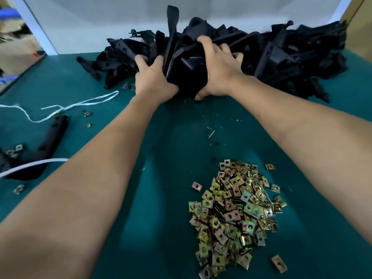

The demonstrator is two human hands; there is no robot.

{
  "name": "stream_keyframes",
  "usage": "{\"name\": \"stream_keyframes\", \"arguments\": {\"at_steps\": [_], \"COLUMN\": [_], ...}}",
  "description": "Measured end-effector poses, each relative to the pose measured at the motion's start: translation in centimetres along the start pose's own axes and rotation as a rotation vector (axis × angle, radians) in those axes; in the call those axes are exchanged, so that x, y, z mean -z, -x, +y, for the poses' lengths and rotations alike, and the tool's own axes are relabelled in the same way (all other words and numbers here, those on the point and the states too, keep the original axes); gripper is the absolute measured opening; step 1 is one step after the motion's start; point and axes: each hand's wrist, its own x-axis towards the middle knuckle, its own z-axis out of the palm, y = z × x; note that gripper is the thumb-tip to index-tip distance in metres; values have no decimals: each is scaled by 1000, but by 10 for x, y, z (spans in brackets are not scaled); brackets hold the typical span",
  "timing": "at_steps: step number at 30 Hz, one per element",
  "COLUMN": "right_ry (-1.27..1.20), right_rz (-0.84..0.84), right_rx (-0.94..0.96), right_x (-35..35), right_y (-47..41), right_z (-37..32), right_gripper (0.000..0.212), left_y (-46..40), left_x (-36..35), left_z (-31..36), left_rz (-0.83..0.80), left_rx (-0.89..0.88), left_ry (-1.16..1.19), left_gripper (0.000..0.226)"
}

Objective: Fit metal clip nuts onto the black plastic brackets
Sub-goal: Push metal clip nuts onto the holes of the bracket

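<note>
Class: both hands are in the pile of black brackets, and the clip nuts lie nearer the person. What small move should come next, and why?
Probably draw the gripped brackets back toward the clip nuts. The left hand and right hand clasp a bunch at the pile's near edge, and bare green mat lies between.

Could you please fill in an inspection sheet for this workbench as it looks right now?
Surface: green mat, specked with small bits of debris in the middle.
Job's things: large heap of black plastic brackets at the far edge; pile of metal clip nuts near right.
Clutter: one loose bracket at the left with stray clip nuts around it.
Hands: left hand and right hand both grip a bundle of brackets at the heap's front.
Cables: nothing seen; only white string on the left.
Surroundings: white wall panel behind the heap; cardboard boxes far left, blurred.
</note>
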Motion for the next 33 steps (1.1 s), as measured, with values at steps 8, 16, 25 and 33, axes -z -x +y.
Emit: {"name": "stream_keyframes", "arguments": {"at_steps": [8,16,25,33], "right_ry": [-55,-426,-394,-359], "right_rz": [-77,-218,357,-423], "right_rx": [79,63,105,355], "right_x": [12,24,20,20], "right_y": [38,92,150,185], "right_z": [14,42,18,-37], "right_gripper": [144,119,23,27], "left_y": [34,75,98,133], "left_x": [-7,-2,22,25], "left_z": [20,38,27,7], "left_rz": [27,33,281,276], "left_rx": [38,-2,-17,-72], "left_ry": [-18,-2,194,114], "left_gripper": [56,47,19,19]}}
